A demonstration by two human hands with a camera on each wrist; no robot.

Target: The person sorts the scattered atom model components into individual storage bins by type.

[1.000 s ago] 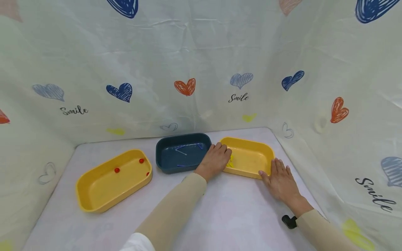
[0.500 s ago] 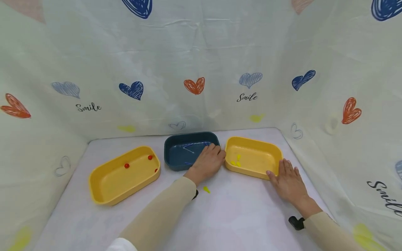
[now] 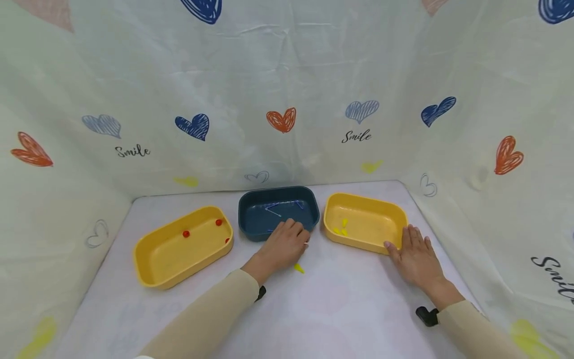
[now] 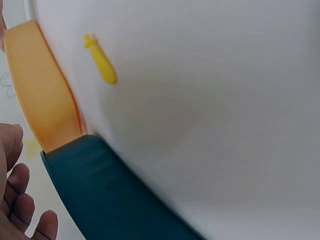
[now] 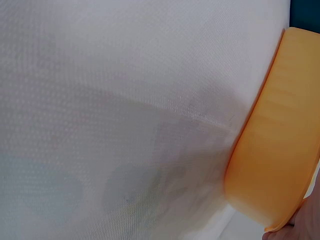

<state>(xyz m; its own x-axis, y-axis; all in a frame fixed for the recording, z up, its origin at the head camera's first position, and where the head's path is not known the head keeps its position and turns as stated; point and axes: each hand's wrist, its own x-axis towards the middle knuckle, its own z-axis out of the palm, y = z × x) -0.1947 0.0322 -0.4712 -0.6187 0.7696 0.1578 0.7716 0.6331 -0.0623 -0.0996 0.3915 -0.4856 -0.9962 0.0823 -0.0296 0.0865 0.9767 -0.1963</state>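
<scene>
My left hand [image 3: 281, 245] hovers over the near edge of the dark teal tray [image 3: 251, 219], its fingers loosely bent with nothing seen between them. On the white tabletop, just beside that hand, lies a small yellow plastic piece [image 3: 299, 268] with a rounded end. The left wrist view shows this yellow piece [image 4: 103, 65] whole, apart from the fingers [image 4: 22, 207]. My right hand [image 3: 417, 259] rests with straight fingers against the right end of a yellow tray [image 3: 376, 219]. Several small yellow pieces [image 3: 344, 232] lie in that tray's left part.
Thin blue pieces [image 3: 271, 205] and a pale stick lie inside the teal tray. A second yellow tray [image 3: 166, 264] stands at the left, angled, holding red round pieces [image 3: 186, 233]. A white curtain [image 3: 233, 70] printed with hearts encloses the table's back and sides.
My left hand has left the right yellow tray and moved left and nearer, in front of the teal tray. The loose yellow piece has come into sight. My right hand stays against the tray.
</scene>
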